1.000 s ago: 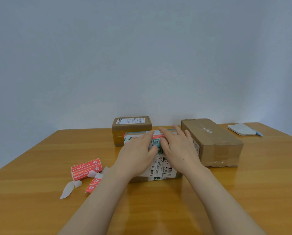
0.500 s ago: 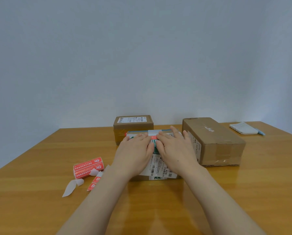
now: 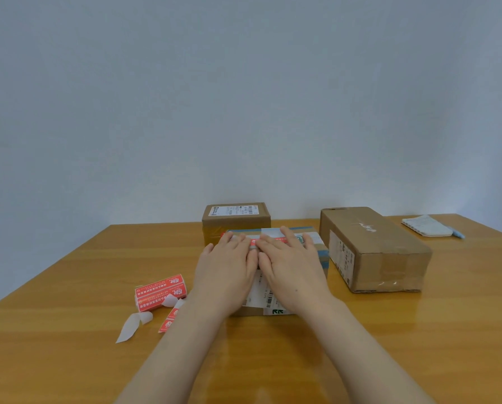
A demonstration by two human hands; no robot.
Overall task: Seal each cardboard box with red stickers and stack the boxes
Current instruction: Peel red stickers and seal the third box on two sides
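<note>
Left hand [image 3: 226, 266] and right hand [image 3: 291, 265] press straight fingers flat on the sticker [image 3: 254, 241]; firm outward smoothing should bond it to the box [image 3: 258, 291].

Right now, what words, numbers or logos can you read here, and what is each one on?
No text is legible.
Red sticker roll: white print, too blurred.
Back box label: too small.
Middle box label: barcodes, text too small.
Right box side label: blurred.

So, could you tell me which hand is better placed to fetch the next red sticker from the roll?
Probably the left hand: the sticker roll lies to its left, whereas the right hand would cross over.
</note>
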